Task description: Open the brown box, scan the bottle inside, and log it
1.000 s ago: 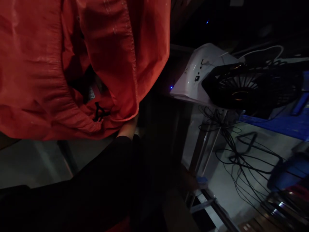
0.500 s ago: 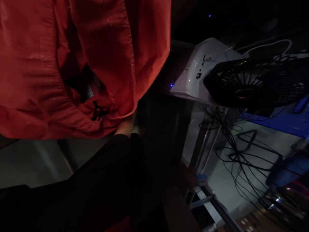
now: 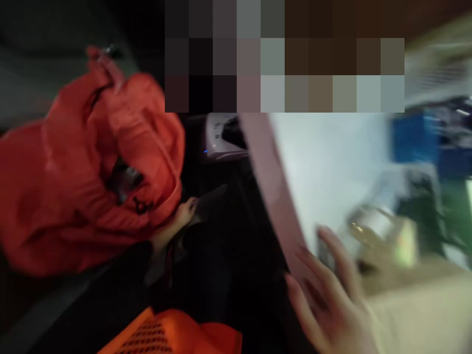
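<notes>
Frame heavily motion-blurred; details limited.

Nearest the camera, at the bottom edge: a piece of orange mesh fabric [image 3: 173, 334], lit against a dark foreground. Just right of it, the right hand [image 3: 328, 300] — open, fingers spread and extended, holding nothing. Its fingertips [image 3: 324, 236] lie against or just over the pinkish edge [image 3: 273, 196] of a pale tabletop [image 3: 320, 167]; contact cannot be confirmed through the blur.

Mid-distance, left of centre: the left hand [image 3: 177, 221] emerges from a black sleeve [image 3: 110, 300]. It is at the lower right hem of an orange jacket [image 3: 81, 182], fingers curled at the fabric; it appears to grip the hem, though the hold itself is partly hidden by the cloth. The jacket lies above and to the left of this hand, bunched up and filling the left part of the view, well apart from the right hand. A black drawcord toggle [image 3: 142, 206] sits on the jacket just left of the left hand.

Near the right hand, to its right: a blurred shiny, metallic-looking object [image 3: 372, 226] — identity not resolvable.

Farther back, centre: a white device [image 3: 221, 140] with a small blue light [image 3: 205, 151]. Far right: blue shapes [image 3: 416, 140], indistinct.
</notes>
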Demonstrator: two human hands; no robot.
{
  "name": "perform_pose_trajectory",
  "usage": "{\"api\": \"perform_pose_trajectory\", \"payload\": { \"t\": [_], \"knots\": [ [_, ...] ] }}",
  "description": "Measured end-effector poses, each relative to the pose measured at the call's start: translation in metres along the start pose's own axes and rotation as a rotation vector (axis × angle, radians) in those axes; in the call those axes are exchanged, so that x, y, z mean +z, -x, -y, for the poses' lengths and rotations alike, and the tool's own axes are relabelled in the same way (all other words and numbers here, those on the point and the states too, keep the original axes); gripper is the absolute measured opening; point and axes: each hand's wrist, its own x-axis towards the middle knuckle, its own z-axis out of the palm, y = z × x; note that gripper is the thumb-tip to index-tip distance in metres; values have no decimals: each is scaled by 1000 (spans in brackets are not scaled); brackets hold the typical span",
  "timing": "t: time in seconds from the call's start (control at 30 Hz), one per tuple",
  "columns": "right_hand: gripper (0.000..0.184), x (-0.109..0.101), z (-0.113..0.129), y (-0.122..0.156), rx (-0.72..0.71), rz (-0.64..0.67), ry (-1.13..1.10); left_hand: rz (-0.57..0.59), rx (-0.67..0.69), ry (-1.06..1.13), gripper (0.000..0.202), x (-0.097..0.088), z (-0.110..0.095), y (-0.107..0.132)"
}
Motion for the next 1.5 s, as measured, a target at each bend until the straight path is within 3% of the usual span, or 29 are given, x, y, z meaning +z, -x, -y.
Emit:
{"api": "perform_pose_trajectory", "payload": {
  "t": [0.07, 0.17, 0.3, 0.4, 0.47, 0.53, 0.63, 0.7, 0.77, 0.87, 1.0, 1.13, 1.2, 1.23, 1.27, 1.3, 1.37, 1.4, 1.43, 1.5],
  "knots": [
    [68, 11, 14, 5, 14, -77, -23, -21, 195, -66, 29, -46, -16, 21],
    [51, 19, 16, -4, -54, -210, -141, -82, 466, -176, 37, -129, -48, 37],
    [33, 9, 19, 9, -98, -517, -182, -210, 822, -361, 30, -233, -128, 86],
    [27, -11, 10, 48, 91, -812, -138, -346, 819, -255, 22, -276, -200, 144],
    [33, -28, -11, 79, 362, -981, -117, -391, 733, 3, 19, -281, -247, 172],
    [55, -43, -38, 106, 687, -1019, -178, -373, 697, 273, 21, -267, -292, 179],
    [82, -53, -66, 130, 1068, -791, -463, -300, 663, 462, 26, -226, -354, 149],
    [82, -50, -70, 135, 1139, -609, -676, -342, 589, 443, 32, -195, -386, 117],
    [77, -43, -66, 134, 1117, -533, -812, -418, 507, 269, 44, -167, -406, 89],
    [68, -32, -57, 127, 1072, -557, -910, -488, 490, 18, 63, -135, -418, 70],
    [43, -30, -54, 130, 1012, -668, -974, -490, 569, -153, 79, -109, -411, 73],
    [37, -44, -59, 172, 951, -781, -967, -494, 611, -309, 71, -99, -404, 83],
    [41, -51, -59, 201, 880, -806, -1018, -456, 737, -230, 60, -91, -401, 99],
    [44, -54, -58, 215, 829, -819, -1047, -359, 823, -164, 55, -84, -398, 111],
    [49, -56, -55, 227, 774, -830, -1067, -191, 902, -81, 55, -74, -394, 126],
    [53, -57, -51, 238, 721, -835, -1072, 35, 955, 12, 58, -61, -390, 144],
    [62, -58, -41, 251, 652, -820, -1020, 544, 939, 180, 79, -30, -379, 184],
    [66, -58, -37, 257, 637, -808, -967, 709, 897, 236, 87, -14, -374, 203],
    [69, -59, -34, 262, 635, -791, -904, 779, 861, 275, 88, 1, -370, 220],
    [71, -62, -38, 277, 692, -749, -736, 799, 796, 334, 81, 25, -367, 243]
  ]
}}
